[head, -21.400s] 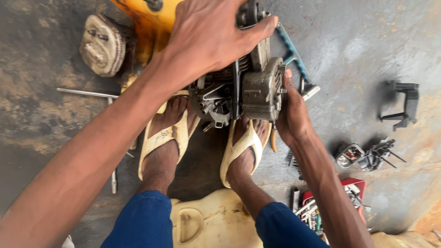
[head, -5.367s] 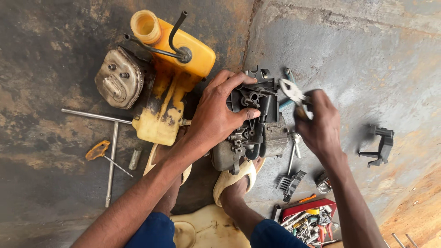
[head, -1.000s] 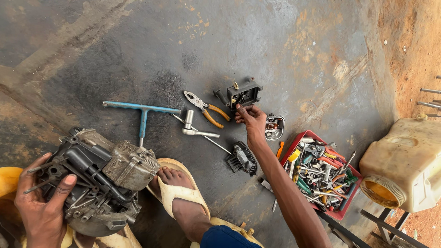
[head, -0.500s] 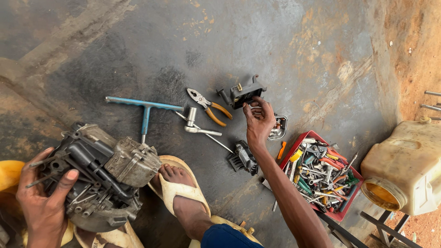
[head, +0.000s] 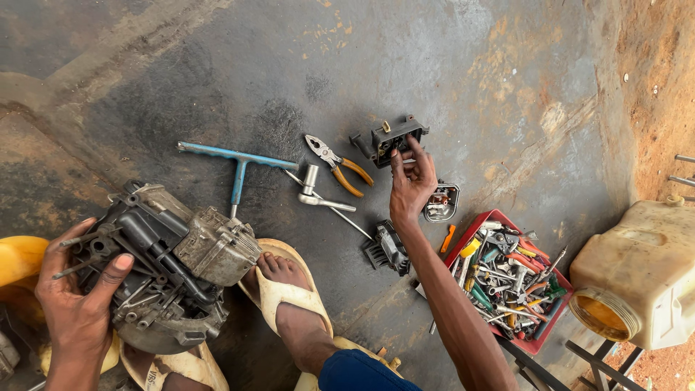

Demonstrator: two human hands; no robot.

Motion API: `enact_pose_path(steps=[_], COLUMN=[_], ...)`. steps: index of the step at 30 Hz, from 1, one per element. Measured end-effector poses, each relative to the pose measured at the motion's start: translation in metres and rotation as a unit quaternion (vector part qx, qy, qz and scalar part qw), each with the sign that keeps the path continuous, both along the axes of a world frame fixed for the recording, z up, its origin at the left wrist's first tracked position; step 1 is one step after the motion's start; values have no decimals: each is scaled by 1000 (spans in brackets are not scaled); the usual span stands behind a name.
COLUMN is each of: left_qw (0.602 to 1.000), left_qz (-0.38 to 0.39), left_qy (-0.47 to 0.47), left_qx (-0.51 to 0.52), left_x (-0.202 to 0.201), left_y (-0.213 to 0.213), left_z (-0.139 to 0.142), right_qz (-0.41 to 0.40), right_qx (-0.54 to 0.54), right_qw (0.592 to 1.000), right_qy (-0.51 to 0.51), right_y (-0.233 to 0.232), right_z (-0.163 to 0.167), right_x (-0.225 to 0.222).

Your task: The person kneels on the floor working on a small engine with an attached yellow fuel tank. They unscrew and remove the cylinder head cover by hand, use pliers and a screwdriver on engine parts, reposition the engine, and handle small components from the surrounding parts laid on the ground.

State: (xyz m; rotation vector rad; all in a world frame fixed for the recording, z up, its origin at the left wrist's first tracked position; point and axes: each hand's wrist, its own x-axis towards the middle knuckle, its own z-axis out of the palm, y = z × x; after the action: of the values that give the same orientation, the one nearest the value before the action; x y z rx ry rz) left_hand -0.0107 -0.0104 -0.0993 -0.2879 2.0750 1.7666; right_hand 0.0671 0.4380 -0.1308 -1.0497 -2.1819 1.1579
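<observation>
The right hand [head: 411,190] has its fingers pinched on a small black metal part [head: 392,137] lying on the floor at 12 o'clock from the hand. It looks hard, bumpy and light, so its edges are good to grip. The left hand [head: 76,304] wraps around a big greasy engine block [head: 163,264], which looks heavy and slippery.

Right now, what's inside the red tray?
The red tray holds a jumbled heap of small tools: screwdrivers with coloured handles, metal bits and spanners. The tray's bottom is hidden under the pile, and the right forearm covers its near-left corner.
</observation>
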Motion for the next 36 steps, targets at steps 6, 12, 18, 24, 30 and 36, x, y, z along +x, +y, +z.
enact_pose_path(steps=[6, 12, 18, 24, 30, 36], left_qw=[1000, 1000, 1000, 1000, 999, 994], left_qz=[1, -4, 0, -4, -11, -22], left_qy=[1, 6, -1, 11, 39, 100], left_qx=[3, -1, -4, -25, -26, -49], left_x=[0, -1, -3, -6, -12, -18], left_y=[-1, 0, 1, 2, 1, -5], left_z=[-1, 0, 1, 5, 8, 6], right_qz=[42, 103, 73, 28, 61, 181], right_qx=[34, 103, 70, -175, -370, -414], right_qw=[998, 989, 995, 982, 922, 888], right_qy=[-10, -3, -15, 71, 101, 86], right_y=[7, 14, 16, 8, -32, -84], right_z=[7, 10, 6, 14, 53, 78], right_x=[-2, 0, 8, 21, 11, -24])
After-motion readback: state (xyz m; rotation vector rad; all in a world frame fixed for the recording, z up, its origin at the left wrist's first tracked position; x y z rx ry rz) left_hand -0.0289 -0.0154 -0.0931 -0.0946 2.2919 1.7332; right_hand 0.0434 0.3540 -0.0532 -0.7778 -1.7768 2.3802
